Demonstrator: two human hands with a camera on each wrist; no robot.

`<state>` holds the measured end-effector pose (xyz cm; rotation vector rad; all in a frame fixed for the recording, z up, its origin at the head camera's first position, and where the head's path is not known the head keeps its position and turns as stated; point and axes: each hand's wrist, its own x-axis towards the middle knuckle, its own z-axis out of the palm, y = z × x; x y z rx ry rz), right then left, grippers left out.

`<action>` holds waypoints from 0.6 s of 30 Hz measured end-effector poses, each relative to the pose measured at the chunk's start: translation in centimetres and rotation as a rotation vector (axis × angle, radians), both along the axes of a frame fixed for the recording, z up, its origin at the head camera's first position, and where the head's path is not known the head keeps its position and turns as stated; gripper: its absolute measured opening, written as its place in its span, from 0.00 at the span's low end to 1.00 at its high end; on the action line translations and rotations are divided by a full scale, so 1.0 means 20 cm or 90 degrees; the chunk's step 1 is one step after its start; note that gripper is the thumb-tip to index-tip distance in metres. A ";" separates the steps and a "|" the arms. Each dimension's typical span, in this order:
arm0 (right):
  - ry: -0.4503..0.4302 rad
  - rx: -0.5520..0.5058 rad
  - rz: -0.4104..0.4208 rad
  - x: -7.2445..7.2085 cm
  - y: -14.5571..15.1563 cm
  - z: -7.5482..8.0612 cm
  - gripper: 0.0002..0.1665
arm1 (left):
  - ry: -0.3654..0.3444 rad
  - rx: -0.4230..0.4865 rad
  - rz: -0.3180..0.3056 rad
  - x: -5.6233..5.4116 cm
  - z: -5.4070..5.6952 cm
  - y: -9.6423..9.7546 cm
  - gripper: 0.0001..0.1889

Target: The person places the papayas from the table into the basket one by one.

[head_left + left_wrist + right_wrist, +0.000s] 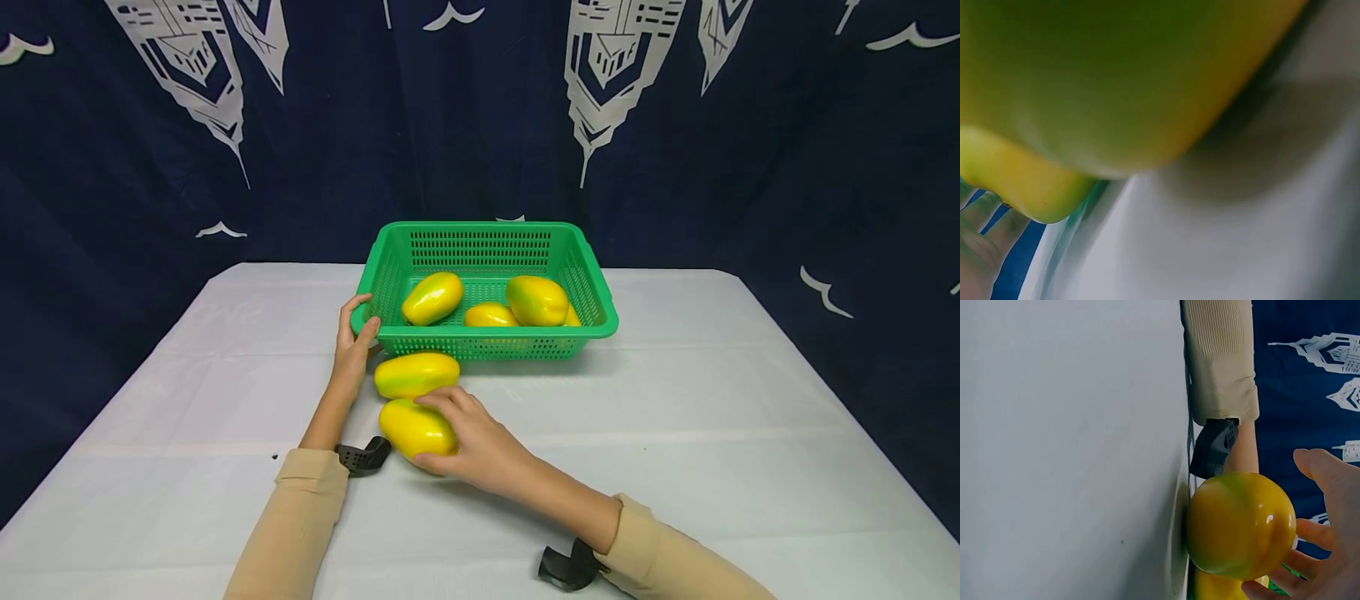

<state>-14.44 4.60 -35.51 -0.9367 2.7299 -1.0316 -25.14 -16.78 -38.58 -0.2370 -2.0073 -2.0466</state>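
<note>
At the green basket's point(487, 332) left front corner my left hand point(354, 354) holds the rim, thumb and a finger on its edge. One yellow mango point(417, 375) lies just in front of the basket, beside that hand. A nearer mango point(412, 427) rests on the white table, with my right hand point(476, 442) spread over its right end. In the right wrist view, the thumb stands apart from this mango point(1241, 525), while the other fingers reach along its upper far side. A large greenish mango point(1116, 75) covers much of the left wrist view.
Inside the basket lie several more mangoes, one at left point(433, 298) and others grouped at right point(537, 301). A dark blue curtain point(480, 125) hangs behind the table point(712, 417). Black wrist-worn devices point(364, 456) show below both hands.
</note>
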 end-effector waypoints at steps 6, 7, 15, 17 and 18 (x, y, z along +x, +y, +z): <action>0.009 0.035 -0.002 0.00 -0.02 -0.03 0.35 | -0.007 -0.008 0.006 0.00 0.00 0.00 0.24; 0.012 0.038 -0.003 0.00 -0.02 -0.03 0.35 | -0.008 -0.011 0.008 0.00 0.01 0.00 0.24; 0.019 0.033 -0.007 -0.01 -0.01 -0.06 0.36 | -0.010 -0.019 0.012 0.00 0.00 0.00 0.24; 0.016 0.031 -0.006 -0.01 -0.01 -0.06 0.37 | -0.014 -0.020 0.012 0.00 0.00 0.00 0.25; 0.015 0.029 -0.005 -0.01 -0.01 -0.07 0.37 | -0.016 -0.019 0.011 0.00 0.00 0.00 0.25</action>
